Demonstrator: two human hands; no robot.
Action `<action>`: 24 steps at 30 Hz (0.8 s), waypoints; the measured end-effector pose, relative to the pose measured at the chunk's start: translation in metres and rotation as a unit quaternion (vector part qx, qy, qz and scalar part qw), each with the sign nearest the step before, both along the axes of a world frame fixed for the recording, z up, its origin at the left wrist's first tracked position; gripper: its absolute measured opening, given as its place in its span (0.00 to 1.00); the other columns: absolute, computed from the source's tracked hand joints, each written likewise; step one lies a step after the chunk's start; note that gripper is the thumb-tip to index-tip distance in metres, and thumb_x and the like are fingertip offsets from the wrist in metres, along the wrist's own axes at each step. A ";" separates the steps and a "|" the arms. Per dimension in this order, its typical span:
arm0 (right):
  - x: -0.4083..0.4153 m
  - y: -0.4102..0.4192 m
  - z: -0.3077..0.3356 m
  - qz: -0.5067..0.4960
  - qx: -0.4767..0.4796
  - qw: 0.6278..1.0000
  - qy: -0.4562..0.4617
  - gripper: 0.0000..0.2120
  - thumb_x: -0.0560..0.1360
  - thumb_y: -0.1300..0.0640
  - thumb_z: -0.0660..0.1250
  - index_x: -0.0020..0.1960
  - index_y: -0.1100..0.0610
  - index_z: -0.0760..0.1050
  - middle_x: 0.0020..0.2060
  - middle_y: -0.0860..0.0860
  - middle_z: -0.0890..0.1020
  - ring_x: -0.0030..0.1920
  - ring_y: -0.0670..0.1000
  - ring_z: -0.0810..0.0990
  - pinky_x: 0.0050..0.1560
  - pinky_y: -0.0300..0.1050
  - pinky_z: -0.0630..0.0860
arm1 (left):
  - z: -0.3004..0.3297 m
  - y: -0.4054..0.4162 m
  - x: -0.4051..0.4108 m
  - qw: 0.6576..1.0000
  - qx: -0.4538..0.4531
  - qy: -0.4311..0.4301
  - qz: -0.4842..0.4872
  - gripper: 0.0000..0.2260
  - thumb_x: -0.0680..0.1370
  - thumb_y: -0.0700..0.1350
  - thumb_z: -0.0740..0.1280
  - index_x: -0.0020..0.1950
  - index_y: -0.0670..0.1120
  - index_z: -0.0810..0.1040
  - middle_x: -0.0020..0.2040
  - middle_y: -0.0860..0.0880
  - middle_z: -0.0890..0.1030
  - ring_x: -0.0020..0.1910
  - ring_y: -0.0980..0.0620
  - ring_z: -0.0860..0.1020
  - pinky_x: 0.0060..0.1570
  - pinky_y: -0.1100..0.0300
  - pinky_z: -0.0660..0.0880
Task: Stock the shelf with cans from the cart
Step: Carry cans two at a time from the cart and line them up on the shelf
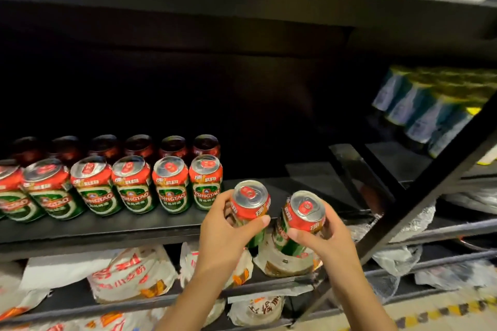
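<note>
We count seven green-and-red cans point(172, 188) standing in the front row at nine o'clock, six dark cans point(139, 145) behind them, two more cans, one in each hand, at five o'clock, and roughly five blue-labelled cans point(419, 113) at two o'clock.

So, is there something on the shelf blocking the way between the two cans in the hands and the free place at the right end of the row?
Nothing visible blocks it. The left hand holds one can, the right hand holds another can, both just in front of the shelf. The board right of the last can in the row looks bare.
</note>
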State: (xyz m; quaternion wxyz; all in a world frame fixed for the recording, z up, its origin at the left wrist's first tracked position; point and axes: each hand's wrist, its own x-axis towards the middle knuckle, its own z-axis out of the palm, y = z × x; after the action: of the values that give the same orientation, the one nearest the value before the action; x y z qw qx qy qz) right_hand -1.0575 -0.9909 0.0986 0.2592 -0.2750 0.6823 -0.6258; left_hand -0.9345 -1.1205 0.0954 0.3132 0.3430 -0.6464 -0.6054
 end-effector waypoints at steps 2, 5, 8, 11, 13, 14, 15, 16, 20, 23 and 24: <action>-0.013 -0.011 0.005 0.013 -0.006 1.000 0.007 0.34 0.53 0.48 0.77 0.59 0.46 0.75 0.51 0.45 0.83 0.50 0.42 0.81 0.46 0.37 0.78 | -0.001 -0.006 -0.012 1.000 0.002 0.002 0.011 0.27 0.65 0.44 0.78 0.61 0.53 0.73 0.54 0.57 0.80 0.51 0.63 0.78 0.50 0.68 0.75; -0.035 -0.029 0.007 0.031 -0.006 0.999 0.016 0.29 0.60 0.55 0.79 0.59 0.46 0.75 0.51 0.44 0.83 0.51 0.42 0.81 0.50 0.39 0.75 | -0.002 -0.014 -0.032 0.999 -0.007 -0.001 0.031 0.27 0.65 0.46 0.78 0.61 0.54 0.72 0.54 0.58 0.80 0.52 0.62 0.78 0.54 0.64 0.75; -0.055 -0.046 0.006 0.047 -0.007 0.999 0.024 0.28 0.61 0.58 0.78 0.59 0.46 0.75 0.50 0.41 0.82 0.51 0.39 0.80 0.47 0.35 0.74 | -0.003 -0.021 -0.053 0.999 -0.020 0.000 0.049 0.26 0.66 0.46 0.78 0.60 0.56 0.71 0.52 0.61 0.79 0.51 0.66 0.77 0.53 0.66 0.75; -0.073 -0.059 0.001 0.066 -0.006 0.997 0.027 0.28 0.62 0.59 0.77 0.59 0.46 0.74 0.51 0.41 0.82 0.51 0.38 0.79 0.46 0.31 0.75 | -0.003 -0.029 -0.068 0.998 -0.024 0.007 0.063 0.26 0.67 0.45 0.77 0.61 0.55 0.71 0.52 0.62 0.78 0.50 0.69 0.76 0.49 0.73 0.73; -0.084 -0.066 -0.002 0.079 -0.004 0.996 0.029 0.27 0.65 0.63 0.77 0.60 0.47 0.74 0.51 0.41 0.82 0.52 0.39 0.80 0.47 0.29 0.75 | -0.004 -0.033 -0.075 0.997 -0.032 0.004 0.070 0.25 0.68 0.45 0.77 0.60 0.56 0.70 0.51 0.62 0.78 0.50 0.70 0.76 0.47 0.75 0.72; -0.089 -0.070 -0.004 0.086 -0.001 0.996 0.031 0.26 0.66 0.64 0.76 0.60 0.48 0.74 0.51 0.42 0.83 0.52 0.40 0.80 0.47 0.30 0.75 | -0.005 -0.035 -0.079 0.997 -0.035 -0.001 0.075 0.24 0.68 0.46 0.77 0.59 0.56 0.71 0.51 0.61 0.79 0.49 0.69 0.76 0.46 0.74 0.73; -0.093 -0.074 -0.005 0.094 0.003 0.995 0.031 0.25 0.66 0.64 0.75 0.59 0.48 0.74 0.51 0.44 0.83 0.52 0.41 0.80 0.47 0.31 0.76 | -0.006 -0.038 -0.082 0.996 -0.038 -0.007 0.081 0.22 0.68 0.46 0.77 0.57 0.56 0.71 0.50 0.60 0.79 0.49 0.69 0.77 0.46 0.72 0.73; -0.096 -0.078 -0.007 0.100 0.007 0.995 0.029 0.24 0.66 0.64 0.75 0.59 0.49 0.75 0.50 0.45 0.83 0.51 0.42 0.81 0.47 0.33 0.77 | -0.008 -0.040 -0.085 0.995 -0.042 -0.013 0.088 0.21 0.68 0.47 0.77 0.55 0.55 0.72 0.49 0.59 0.80 0.48 0.68 0.77 0.46 0.71 0.74; -0.110 -0.093 -0.012 0.102 0.018 0.995 0.011 0.20 0.65 0.65 0.76 0.53 0.53 0.76 0.45 0.47 0.85 0.47 0.45 0.83 0.42 0.33 0.77 | -0.016 -0.047 -0.095 0.992 -0.049 -0.035 0.110 0.18 0.68 0.48 0.77 0.52 0.52 0.73 0.46 0.56 0.81 0.44 0.66 0.78 0.43 0.70 0.74; -0.118 -0.100 -0.012 0.119 0.013 0.993 0.002 0.16 0.66 0.68 0.74 0.49 0.54 0.78 0.41 0.47 0.86 0.45 0.46 0.84 0.40 0.33 0.77 | -0.019 -0.052 -0.100 0.989 -0.050 -0.040 0.132 0.17 0.68 0.49 0.76 0.51 0.50 0.73 0.45 0.54 0.81 0.43 0.63 0.79 0.43 0.68 0.75; -0.121 -0.102 -0.013 0.127 0.012 0.992 0.003 0.15 0.67 0.69 0.73 0.49 0.54 0.79 0.42 0.48 0.86 0.45 0.47 0.84 0.42 0.33 0.77 | -0.020 -0.054 -0.102 0.988 -0.050 -0.041 0.137 0.17 0.68 0.49 0.76 0.51 0.50 0.73 0.45 0.54 0.81 0.43 0.63 0.79 0.42 0.68 0.75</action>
State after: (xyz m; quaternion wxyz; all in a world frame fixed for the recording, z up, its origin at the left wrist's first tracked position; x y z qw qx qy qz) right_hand -1.1782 -1.0929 0.0852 0.3375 -0.3585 0.6503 -0.5785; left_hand -1.0363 -1.1743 0.0753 0.3838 0.4367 -0.6348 -0.5090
